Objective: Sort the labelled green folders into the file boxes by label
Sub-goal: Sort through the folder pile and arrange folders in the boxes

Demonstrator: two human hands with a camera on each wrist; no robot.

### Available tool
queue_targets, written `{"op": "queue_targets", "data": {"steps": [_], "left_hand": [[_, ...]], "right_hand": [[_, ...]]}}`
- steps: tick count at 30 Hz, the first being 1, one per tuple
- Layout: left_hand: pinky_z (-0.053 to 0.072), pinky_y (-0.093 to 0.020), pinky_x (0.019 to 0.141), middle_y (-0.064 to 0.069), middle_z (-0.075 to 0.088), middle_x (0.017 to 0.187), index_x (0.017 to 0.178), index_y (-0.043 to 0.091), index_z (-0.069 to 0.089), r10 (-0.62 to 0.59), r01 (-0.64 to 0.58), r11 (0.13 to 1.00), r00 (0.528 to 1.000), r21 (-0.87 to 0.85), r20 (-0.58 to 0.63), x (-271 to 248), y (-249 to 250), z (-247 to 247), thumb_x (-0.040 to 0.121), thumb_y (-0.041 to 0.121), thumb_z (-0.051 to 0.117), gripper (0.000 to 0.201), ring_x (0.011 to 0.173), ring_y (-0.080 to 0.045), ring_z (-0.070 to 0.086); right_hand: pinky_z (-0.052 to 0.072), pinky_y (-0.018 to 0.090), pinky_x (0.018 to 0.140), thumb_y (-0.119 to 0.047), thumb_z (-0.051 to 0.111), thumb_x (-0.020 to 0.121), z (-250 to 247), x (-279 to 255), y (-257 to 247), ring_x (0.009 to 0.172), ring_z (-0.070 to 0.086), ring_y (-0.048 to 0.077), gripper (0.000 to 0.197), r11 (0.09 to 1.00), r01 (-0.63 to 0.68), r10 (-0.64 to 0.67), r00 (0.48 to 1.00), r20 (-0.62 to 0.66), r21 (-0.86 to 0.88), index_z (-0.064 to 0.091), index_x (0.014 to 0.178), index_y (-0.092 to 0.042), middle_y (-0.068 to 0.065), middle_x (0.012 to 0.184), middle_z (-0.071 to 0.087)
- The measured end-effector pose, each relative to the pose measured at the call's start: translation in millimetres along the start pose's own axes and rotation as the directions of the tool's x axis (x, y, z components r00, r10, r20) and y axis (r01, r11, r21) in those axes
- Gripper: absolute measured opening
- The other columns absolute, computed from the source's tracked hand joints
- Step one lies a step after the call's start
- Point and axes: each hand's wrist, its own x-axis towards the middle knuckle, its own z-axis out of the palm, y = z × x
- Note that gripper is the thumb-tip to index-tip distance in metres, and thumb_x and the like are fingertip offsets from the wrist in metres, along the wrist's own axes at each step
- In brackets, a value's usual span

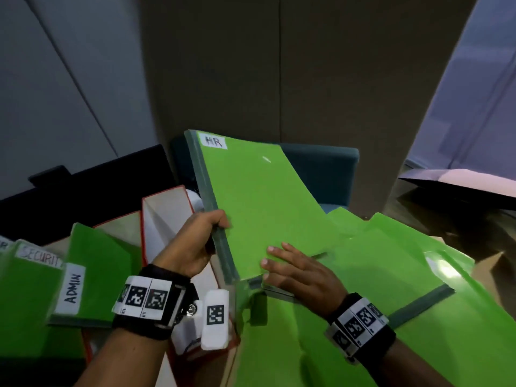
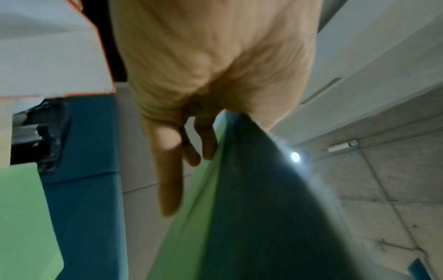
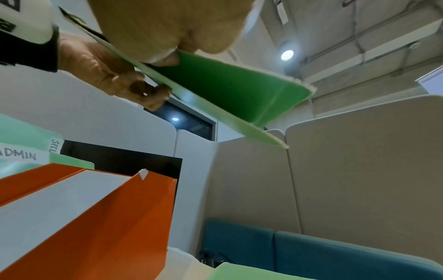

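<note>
A green folder labelled HR (image 1: pixel 259 208) is held tilted above the table, its grey spine to the left. My left hand (image 1: pixel 216 229) grips that spine from the side; in the left wrist view its fingers (image 2: pixel 167 170) lie along the folder's underside (image 2: pixel 191 217). My right hand (image 1: pixel 279 261) pinches the folder's near edge, fingers on the cover and thumb (image 3: pixel 163 55) beneath. Orange-edged file boxes (image 1: pixel 164 219) stand below and to the left. Folders labelled ADMIN (image 1: pixel 72 286) and SECURITY (image 1: pixel 39 258) stand upright at the left.
A loose pile of green folders (image 1: pixel 405 275) covers the table at the right. A blue seat (image 1: pixel 324 171) stands behind it and a black panel (image 1: pixel 83 196) behind the boxes. Partition walls close the back.
</note>
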Motion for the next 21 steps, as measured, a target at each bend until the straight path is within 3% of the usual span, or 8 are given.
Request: {"op": "queue_targets", "data": {"steps": [4, 7, 9, 12, 14, 16, 19, 21], "left_hand": [[0.034, -0.031, 0.065, -0.002, 0.048, 0.079, 0.075, 0.012, 0.048, 0.126, -0.148, 0.979, 0.980, -0.143, -0.152, -11.3, 8.8, -27.1, 0.075, 0.012, 0.058, 0.010, 0.072, -0.016, 0.046], [0.039, -0.031, 0.071, 0.002, 0.056, 0.086, 0.090, 0.016, 0.053, 0.247, -0.330, 0.914, 0.915, -0.236, -0.320, -19.3, 22.4, -52.3, 0.082, 0.025, 0.064, 0.017, 0.081, -0.013, 0.057], [0.043, -0.025, 0.069, 0.010, 0.057, 0.079, 0.089, 0.021, 0.057, 0.350, -0.469, 0.863, 0.823, -0.187, -0.448, -28.0, 30.6, -68.0, 0.093, 0.025, 0.059, 0.006, 0.076, -0.005, 0.057], [0.049, -0.024, 0.071, 0.015, 0.058, 0.077, 0.099, 0.023, 0.055, 0.515, -0.658, 0.753, 0.609, -0.021, -0.603, -37.9, 30.2, -89.4, 0.096, 0.022, 0.057, 0.003, 0.074, -0.002, 0.057], [0.049, -0.018, 0.073, 0.015, 0.056, 0.081, 0.120, 0.022, 0.048, 0.578, -0.706, 0.702, 0.494, 0.088, -0.649, -42.7, 22.7, -93.7, 0.099, 0.020, 0.053, 0.022, 0.075, 0.003, 0.057], [0.045, -0.010, 0.070, 0.012, 0.052, 0.085, 0.138, 0.011, 0.035, 0.600, -0.715, 0.679, 0.409, 0.166, -0.687, -45.0, 14.1, -98.5, 0.100, 0.017, 0.050, 0.041, 0.070, 0.011, 0.054], [0.044, -0.008, 0.083, 0.010, 0.050, 0.114, 0.148, 0.004, 0.019, 0.584, -0.705, 0.685, 0.382, 0.183, -0.716, -42.4, -2.2, -101.6, 0.100, 0.013, 0.049, 0.057, 0.090, 0.016, 0.057], [0.044, -0.004, 0.079, 0.018, 0.047, 0.119, 0.149, 0.010, 0.015, 0.521, -0.674, 0.729, 0.432, 0.120, -0.736, -39.7, -13.4, -101.4, 0.098, 0.006, 0.050, 0.062, 0.091, 0.020, 0.057]], "right_hand": [[0.034, 0.050, 0.109, -0.008, 0.052, 0.094, 20.8, 28.1, -5.6, 0.118, 0.052, 0.026, 0.027, 0.994, 0.032, -0.028, 0.999, -0.041, 0.106, 0.051, 0.120, -0.015, 0.007, 0.115, 0.064], [0.025, 0.047, 0.115, -0.006, 0.054, 0.091, 33.6, 46.2, -7.8, 0.111, 0.054, 0.022, 0.033, 0.990, 0.038, -0.036, 0.999, -0.020, 0.134, 0.051, 0.122, -0.017, 0.008, 0.100, 0.071], [0.020, 0.042, 0.118, -0.008, 0.055, 0.090, 44.6, 55.8, -10.3, 0.109, 0.054, 0.017, 0.035, 0.994, 0.021, -0.024, 0.999, 0.031, 0.104, 0.050, 0.124, -0.017, 0.006, 0.097, 0.071], [0.019, 0.044, 0.118, -0.003, 0.047, 0.093, 66.0, 72.4, -16.3, 0.121, 0.051, 0.020, 0.041, 0.994, -0.047, 0.034, 0.990, 0.135, 0.094, 0.045, 0.132, -0.017, 0.007, 0.118, 0.065], [0.019, 0.047, 0.117, -0.008, 0.045, 0.091, 76.4, 85.0, -26.6, 0.132, 0.043, 0.022, 0.051, 0.994, -0.101, 0.088, 0.960, 0.267, 0.036, 0.037, 0.140, -0.019, 0.004, 0.137, 0.054], [0.017, 0.048, 0.116, -0.027, 0.040, 0.095, 86.7, 102.4, -43.1, 0.137, 0.036, 0.021, 0.052, 0.978, -0.201, 0.169, 0.916, 0.365, 0.052, 0.027, 0.145, -0.020, 0.003, 0.148, 0.041], [0.008, 0.039, 0.118, -0.048, 0.038, 0.097, 102.5, 123.0, -65.2, 0.143, 0.022, 0.019, 0.065, 0.922, -0.331, 0.210, 0.862, 0.462, 0.198, 0.011, 0.150, -0.021, 0.003, 0.158, 0.018], [0.012, 0.037, 0.119, -0.046, 0.048, 0.095, 113.6, 132.6, -71.7, 0.144, 0.020, 0.020, 0.075, 0.898, -0.376, 0.231, 0.844, 0.484, 0.227, 0.005, 0.151, -0.022, 0.002, 0.160, 0.011]]}}
